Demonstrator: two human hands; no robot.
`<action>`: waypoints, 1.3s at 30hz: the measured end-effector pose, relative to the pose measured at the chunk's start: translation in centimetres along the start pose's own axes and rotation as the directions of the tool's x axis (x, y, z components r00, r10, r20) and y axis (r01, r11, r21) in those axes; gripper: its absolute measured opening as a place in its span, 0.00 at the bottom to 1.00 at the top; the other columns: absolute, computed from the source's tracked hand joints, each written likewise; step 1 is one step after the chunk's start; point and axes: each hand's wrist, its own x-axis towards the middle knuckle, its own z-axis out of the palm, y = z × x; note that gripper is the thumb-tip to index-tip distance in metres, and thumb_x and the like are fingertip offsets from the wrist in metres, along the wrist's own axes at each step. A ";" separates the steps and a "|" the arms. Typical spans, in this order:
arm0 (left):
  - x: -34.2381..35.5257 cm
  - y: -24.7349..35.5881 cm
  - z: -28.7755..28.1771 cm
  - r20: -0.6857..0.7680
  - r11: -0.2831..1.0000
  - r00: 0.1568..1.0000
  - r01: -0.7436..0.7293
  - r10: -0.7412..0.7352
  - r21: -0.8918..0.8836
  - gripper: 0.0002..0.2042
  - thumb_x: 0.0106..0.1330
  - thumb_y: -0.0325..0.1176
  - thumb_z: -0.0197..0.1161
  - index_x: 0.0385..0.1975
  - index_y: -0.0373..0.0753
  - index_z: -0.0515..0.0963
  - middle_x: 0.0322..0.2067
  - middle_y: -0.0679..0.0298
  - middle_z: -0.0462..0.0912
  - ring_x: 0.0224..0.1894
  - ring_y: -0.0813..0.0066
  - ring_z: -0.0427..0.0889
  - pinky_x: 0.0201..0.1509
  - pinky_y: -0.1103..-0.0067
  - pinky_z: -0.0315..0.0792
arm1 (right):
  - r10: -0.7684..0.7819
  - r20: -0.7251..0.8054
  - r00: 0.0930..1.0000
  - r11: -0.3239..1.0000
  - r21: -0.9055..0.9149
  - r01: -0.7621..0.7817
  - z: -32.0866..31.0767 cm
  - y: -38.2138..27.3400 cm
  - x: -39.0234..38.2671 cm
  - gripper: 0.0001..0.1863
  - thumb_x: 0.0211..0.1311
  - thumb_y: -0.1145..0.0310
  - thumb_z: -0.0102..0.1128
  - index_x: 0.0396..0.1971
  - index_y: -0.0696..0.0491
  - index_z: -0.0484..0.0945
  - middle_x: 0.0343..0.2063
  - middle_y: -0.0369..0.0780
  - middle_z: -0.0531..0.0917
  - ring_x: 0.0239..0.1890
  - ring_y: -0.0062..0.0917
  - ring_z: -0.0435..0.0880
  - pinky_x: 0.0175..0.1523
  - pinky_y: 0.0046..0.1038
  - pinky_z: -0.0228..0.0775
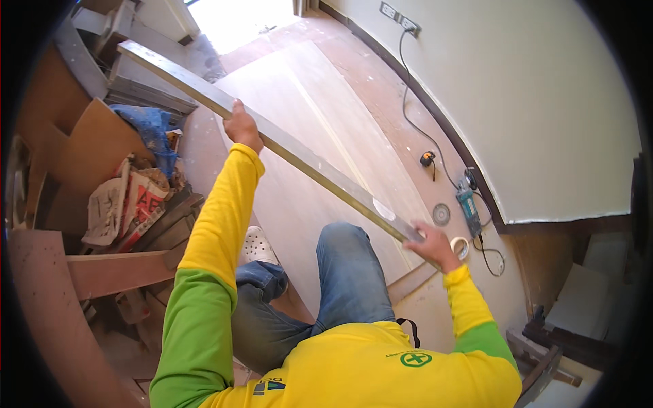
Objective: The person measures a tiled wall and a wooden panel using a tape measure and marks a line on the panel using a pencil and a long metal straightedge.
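My left hand is wrapped round a long silver metal bar, which runs diagonally from the upper left down to the right. My right hand grips the bar near its lower right end. Below the bar, a pale wooden panel with a lighter lengthwise stripe lies on the floor under my bent knee. Just right of my right hand lies a roll of tape.
On the right lie a corded grinder, a metal disc and a small orange-and-black tool, below wall sockets. At left are stacked boards, a blue sheet, torn bags and a wooden frame.
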 end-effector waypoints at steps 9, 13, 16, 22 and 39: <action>4.7 -5.8 2.4 0.164 0.919 0.976 0.072 -0.146 0.388 0.41 0.56 0.42 0.63 0.65 0.32 0.49 0.57 0.48 0.67 0.54 0.57 0.72 0.54 0.69 0.71 | 0.292 0.204 0.934 0.953 -0.138 -0.268 4.8 1.1 -4.0 0.34 0.44 0.61 0.61 0.56 0.48 0.66 0.37 0.47 0.83 0.37 0.46 0.82 0.42 0.41 0.73; 5.5 -14.0 4.7 0.346 0.911 0.891 0.151 -0.294 0.384 0.45 0.51 0.38 0.69 0.66 0.39 0.48 0.50 0.53 0.70 0.43 0.63 0.75 0.38 0.69 0.74 | 0.262 0.330 0.907 0.965 -0.101 -0.242 5.9 1.0 0.1 0.32 0.44 0.59 0.61 0.54 0.49 0.68 0.33 0.47 0.83 0.35 0.45 0.82 0.42 0.41 0.74; 5.2 -21.1 6.3 0.388 0.914 0.859 0.194 -0.333 0.356 0.41 0.50 0.39 0.72 0.60 0.30 0.57 0.49 0.54 0.72 0.47 0.65 0.74 0.50 0.74 0.71 | 0.286 0.410 0.866 0.956 -0.061 -0.287 6.0 1.3 3.9 0.28 0.46 0.58 0.61 0.50 0.50 0.72 0.30 0.47 0.83 0.33 0.45 0.82 0.41 0.40 0.74; 9.6 -28.6 10.9 0.149 0.722 0.962 0.064 -0.228 0.689 0.35 0.51 0.41 0.72 0.55 0.29 0.64 0.51 0.49 0.74 0.52 0.56 0.76 0.54 0.70 0.72 | 0.424 0.465 0.777 0.895 -0.081 -0.440 8.3 2.3 7.7 0.30 0.46 0.48 0.67 0.46 0.51 0.75 0.30 0.49 0.82 0.35 0.45 0.81 0.39 0.40 0.73; 17.5 -34.7 14.5 0.579 0.094 0.778 -0.614 0.244 0.784 0.49 0.53 0.66 0.58 0.64 0.28 0.59 0.63 0.42 0.62 0.66 0.50 0.60 0.70 0.65 0.51 | 0.575 0.114 0.810 0.815 -0.166 -0.555 16.1 3.5 11.4 0.30 0.46 0.63 0.69 0.53 0.51 0.71 0.41 0.43 0.78 0.40 0.41 0.80 0.40 0.41 0.73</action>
